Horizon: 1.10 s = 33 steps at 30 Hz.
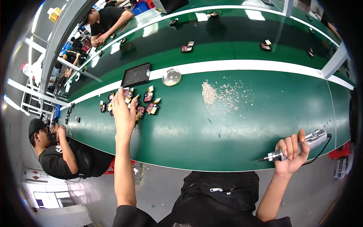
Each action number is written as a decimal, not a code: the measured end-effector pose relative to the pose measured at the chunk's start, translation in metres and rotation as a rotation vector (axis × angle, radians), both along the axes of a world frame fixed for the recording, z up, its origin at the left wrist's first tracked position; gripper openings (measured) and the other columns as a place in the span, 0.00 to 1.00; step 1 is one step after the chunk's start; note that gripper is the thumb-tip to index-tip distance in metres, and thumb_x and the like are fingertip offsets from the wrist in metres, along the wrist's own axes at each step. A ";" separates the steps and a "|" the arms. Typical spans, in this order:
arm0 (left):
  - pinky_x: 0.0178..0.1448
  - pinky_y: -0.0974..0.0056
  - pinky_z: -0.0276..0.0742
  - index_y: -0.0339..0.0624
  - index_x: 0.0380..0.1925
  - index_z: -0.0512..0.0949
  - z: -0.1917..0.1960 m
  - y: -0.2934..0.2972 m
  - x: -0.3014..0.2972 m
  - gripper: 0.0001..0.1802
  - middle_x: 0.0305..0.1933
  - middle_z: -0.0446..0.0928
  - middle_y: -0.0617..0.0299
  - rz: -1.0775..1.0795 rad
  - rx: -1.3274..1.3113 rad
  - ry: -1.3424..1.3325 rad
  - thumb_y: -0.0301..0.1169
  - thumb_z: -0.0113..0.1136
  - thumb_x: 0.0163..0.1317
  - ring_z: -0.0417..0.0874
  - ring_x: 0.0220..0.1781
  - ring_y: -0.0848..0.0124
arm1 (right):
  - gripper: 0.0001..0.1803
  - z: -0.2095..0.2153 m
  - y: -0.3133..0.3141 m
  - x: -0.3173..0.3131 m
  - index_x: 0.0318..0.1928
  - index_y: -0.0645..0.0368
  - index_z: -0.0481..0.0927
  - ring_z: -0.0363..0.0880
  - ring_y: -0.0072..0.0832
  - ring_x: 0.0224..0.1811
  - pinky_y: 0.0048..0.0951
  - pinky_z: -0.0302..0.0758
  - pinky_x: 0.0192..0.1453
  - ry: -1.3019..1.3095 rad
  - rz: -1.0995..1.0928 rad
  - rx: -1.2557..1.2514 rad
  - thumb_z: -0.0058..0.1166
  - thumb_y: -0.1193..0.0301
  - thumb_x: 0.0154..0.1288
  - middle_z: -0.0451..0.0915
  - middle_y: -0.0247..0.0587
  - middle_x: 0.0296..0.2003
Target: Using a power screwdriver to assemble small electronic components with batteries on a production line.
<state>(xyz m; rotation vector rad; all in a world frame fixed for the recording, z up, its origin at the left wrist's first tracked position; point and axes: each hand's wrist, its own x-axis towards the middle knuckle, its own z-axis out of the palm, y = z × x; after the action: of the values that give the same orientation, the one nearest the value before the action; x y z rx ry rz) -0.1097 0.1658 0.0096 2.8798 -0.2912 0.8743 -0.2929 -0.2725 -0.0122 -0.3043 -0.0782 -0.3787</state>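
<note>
Two bare hands work over a long green table [227,128], seen from above. The left hand [124,109] stretches far forward with fingers spread loosely, open and holding nothing, its fingertips over a cluster of small red and black parts [141,104] lying near the table's far left. Beside the cluster sit a black tray [136,74] and a round clear dish [171,77]. The right hand [292,151] is closed firmly around a silver electric screwdriver [298,145], held level at the near edge of the table with its tip pointing left and its cable trailing behind. A scatter of tiny pale screws [223,96] lies in the middle of the table, well apart from both hands. To pick one part cleanly, it seems best to pinch a single piece at the edge of the cluster rather than reach into the middle, keeping the screwdriver tip away from the surface. Other people sit at the table farther left
</note>
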 end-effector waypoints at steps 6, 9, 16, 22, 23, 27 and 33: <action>0.61 0.55 0.68 0.34 0.55 0.69 0.008 -0.087 0.008 0.23 0.53 0.72 0.45 -0.323 -0.072 0.046 0.22 0.59 0.59 0.73 0.56 0.50 | 0.04 -0.014 0.018 -0.011 0.36 0.56 0.67 0.57 0.20 0.12 0.26 0.62 0.25 0.089 -0.028 0.081 0.45 0.70 0.66 0.59 0.29 0.12; 0.55 0.57 0.72 0.38 0.46 0.76 0.006 -0.144 0.013 0.15 0.47 0.75 0.51 -0.525 -0.127 0.154 0.22 0.61 0.56 0.76 0.51 0.54 | 0.05 -0.013 0.018 -0.012 0.35 0.56 0.67 0.57 0.20 0.12 0.26 0.62 0.25 0.094 -0.038 0.072 0.45 0.69 0.65 0.59 0.29 0.12; 0.46 0.57 0.75 0.36 0.34 0.78 0.001 -0.204 0.038 0.08 0.37 0.74 0.56 -0.660 0.136 0.180 0.21 0.62 0.52 0.76 0.44 0.58 | 0.05 -0.012 0.015 -0.013 0.34 0.55 0.68 0.59 0.20 0.12 0.27 0.64 0.26 0.093 0.013 0.055 0.46 0.69 0.64 0.60 0.28 0.12; 0.46 0.59 0.77 0.34 0.27 0.76 0.006 -0.219 0.048 0.05 0.35 0.74 0.56 -0.685 0.498 0.163 0.21 0.59 0.47 0.76 0.41 0.60 | 0.05 -0.015 0.013 -0.014 0.35 0.55 0.69 0.59 0.20 0.13 0.28 0.64 0.26 0.081 0.016 0.037 0.45 0.68 0.64 0.60 0.28 0.12; 0.46 0.59 0.77 0.34 0.26 0.75 0.007 -0.220 0.049 0.05 0.34 0.74 0.55 -0.714 0.579 0.128 0.21 0.58 0.46 0.76 0.41 0.61 | 0.05 -0.015 0.012 -0.013 0.35 0.55 0.69 0.59 0.20 0.13 0.28 0.64 0.26 0.079 0.023 0.033 0.45 0.68 0.64 0.60 0.28 0.12; 0.43 0.57 0.76 0.34 0.27 0.72 0.007 -0.214 0.058 0.05 0.32 0.73 0.53 -0.781 0.537 0.118 0.20 0.57 0.49 0.76 0.39 0.58 | 0.05 -0.015 0.014 -0.013 0.35 0.55 0.69 0.59 0.20 0.13 0.28 0.64 0.27 0.074 0.028 0.034 0.44 0.68 0.64 0.60 0.28 0.12; 0.36 0.55 0.68 0.34 0.27 0.65 0.021 -0.199 0.007 0.04 0.25 0.68 0.49 -0.638 -0.126 0.282 0.19 0.49 0.58 0.73 0.30 0.53 | 0.05 -0.015 0.015 -0.016 0.34 0.55 0.69 0.59 0.20 0.13 0.27 0.64 0.26 0.092 0.045 0.027 0.45 0.68 0.64 0.60 0.28 0.12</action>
<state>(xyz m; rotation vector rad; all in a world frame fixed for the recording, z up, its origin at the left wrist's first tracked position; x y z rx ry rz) -0.1028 -0.0337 0.0305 2.4872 -1.0004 0.3524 -0.3088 -0.2578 -0.0269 -0.2925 0.0105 -0.3199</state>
